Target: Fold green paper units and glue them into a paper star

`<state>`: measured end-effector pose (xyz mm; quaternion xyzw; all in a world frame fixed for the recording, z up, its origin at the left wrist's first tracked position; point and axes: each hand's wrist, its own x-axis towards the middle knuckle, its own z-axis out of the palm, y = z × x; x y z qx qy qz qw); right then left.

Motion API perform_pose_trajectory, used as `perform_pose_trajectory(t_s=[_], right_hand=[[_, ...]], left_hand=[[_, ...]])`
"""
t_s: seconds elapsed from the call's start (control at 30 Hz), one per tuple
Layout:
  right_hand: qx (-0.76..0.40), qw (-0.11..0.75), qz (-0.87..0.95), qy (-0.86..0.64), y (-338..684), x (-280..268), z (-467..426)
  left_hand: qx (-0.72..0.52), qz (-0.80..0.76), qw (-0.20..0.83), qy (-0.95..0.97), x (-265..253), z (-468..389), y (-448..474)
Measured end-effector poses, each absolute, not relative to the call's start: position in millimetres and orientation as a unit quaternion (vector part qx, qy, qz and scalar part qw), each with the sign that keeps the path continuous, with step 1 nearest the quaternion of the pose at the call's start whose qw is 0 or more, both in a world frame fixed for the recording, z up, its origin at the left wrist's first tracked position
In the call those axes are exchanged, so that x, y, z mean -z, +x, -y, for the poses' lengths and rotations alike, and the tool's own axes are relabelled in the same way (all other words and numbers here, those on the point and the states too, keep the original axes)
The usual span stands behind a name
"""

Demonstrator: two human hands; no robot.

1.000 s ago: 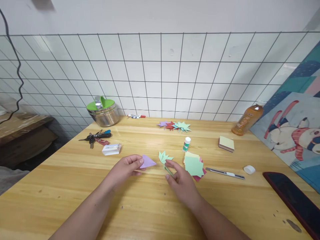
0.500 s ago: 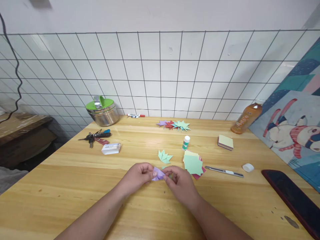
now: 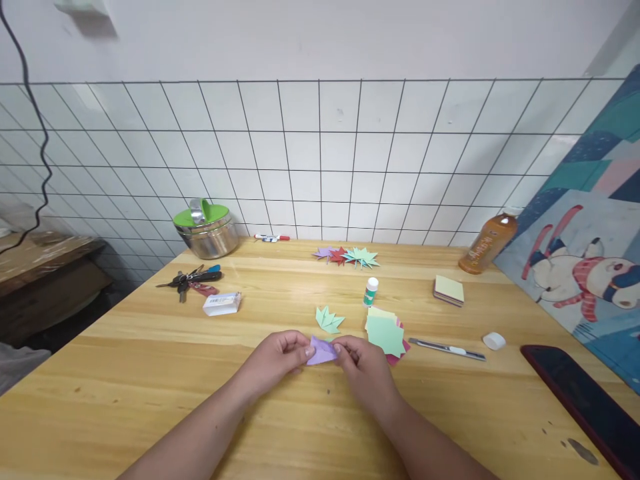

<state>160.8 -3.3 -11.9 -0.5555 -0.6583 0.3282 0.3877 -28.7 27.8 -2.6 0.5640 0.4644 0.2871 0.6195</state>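
A small piece of purple paper (image 3: pixel 323 351) is stretched between my two hands, just above the table. My left hand (image 3: pixel 283 357) pinches its left edge with thumb and fingers. On the other side my right hand (image 3: pixel 366 368) pinches its right edge. Just beyond the hands lies a folded light-green paper leaf shape (image 3: pixel 329 320). A stack of square paper sheets (image 3: pixel 385 333), light green on top, sits right of it by my right hand. Behind the stack stands a small glue bottle (image 3: pixel 371 291) with a white cap.
Folded paper stars (image 3: pixel 361 258) lie near the wall. A utility knife (image 3: pixel 447 349), a white cap (image 3: pixel 494 341), a phone (image 3: pixel 583 400), a sticky-note stack (image 3: pixel 449 291) and a bottle (image 3: pixel 490 241) are on the right. Keys (image 3: pixel 193 280), a small box (image 3: pixel 222 304) and a steel pot (image 3: pixel 210 233) stand left.
The purple paper now looks flatter and more opened out. My right hand has shifted slightly right, away from my left. The whole view has tilted a little.
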Motion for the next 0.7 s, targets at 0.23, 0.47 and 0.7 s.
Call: perform_pose_trajectory(t_s=[0.23,0.47,0.7], right_hand=[[-0.379,0.425,0.616,-0.545,161.5,15.7,0.1],[-0.406,0.437,0.603,-0.529,160.8,15.7,-1.0],[-0.416,0.449,0.597,-0.519,161.2,12.2,1.2]], left_hand=[[-0.274,-0.451,0.608,0.593,6.3,-27.1,-26.9],[-0.269,-0.456,0.614,0.586,6.3,-25.8,-25.7],[-0.295,-0.449,0.621,0.571,6.1,-26.2,-25.3]])
